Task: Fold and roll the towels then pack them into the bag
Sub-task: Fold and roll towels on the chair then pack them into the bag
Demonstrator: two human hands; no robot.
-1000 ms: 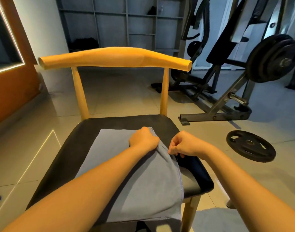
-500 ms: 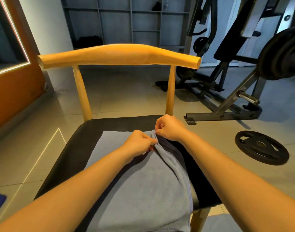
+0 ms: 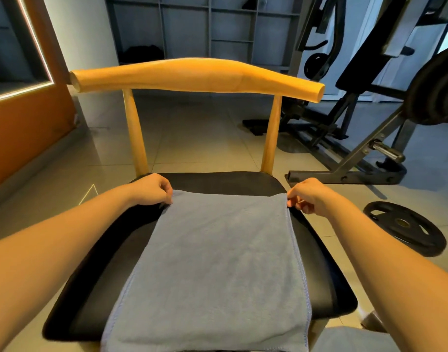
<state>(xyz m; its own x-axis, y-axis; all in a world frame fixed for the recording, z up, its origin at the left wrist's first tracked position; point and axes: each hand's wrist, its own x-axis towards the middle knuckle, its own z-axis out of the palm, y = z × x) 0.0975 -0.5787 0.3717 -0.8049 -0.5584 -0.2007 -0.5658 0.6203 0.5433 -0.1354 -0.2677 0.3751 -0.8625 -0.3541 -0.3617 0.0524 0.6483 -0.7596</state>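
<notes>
On the black chair seat (image 3: 218, 181), grey towel (image 3: 218, 262) lies flat, long axis running toward the person; left hand (image 3: 152, 190) pinches its far left corner, right hand (image 3: 309, 196) the far right, each equally close for folding.

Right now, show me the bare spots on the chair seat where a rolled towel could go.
Bare seat runs between the towel and the back posts, and a wide strip lies left of the towel; the right strip is narrower. Crowded: both far towel corners, pinched by the left hand and right hand.
</notes>
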